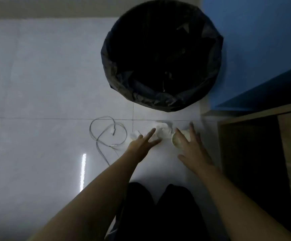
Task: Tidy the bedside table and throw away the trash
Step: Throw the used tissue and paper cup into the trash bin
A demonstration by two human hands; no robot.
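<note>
Both hands, left hand (142, 140) and right hand (191, 150), reach with spread, empty grip toward crumpled tissues (160, 131) and a small cup (176, 140) lying on the floor (45, 75), so the bin (162, 54) awaits them.

Both arms are bare right up to the frame's edge, no sleeves, no watch, no rings or bands on either wrist. The left hand (143, 142) and the right hand (192, 148) are ungloved, nails short and plain. Below and between the forearms, two legs in black trousers (160, 211), the fabric dark and featureless.
</note>
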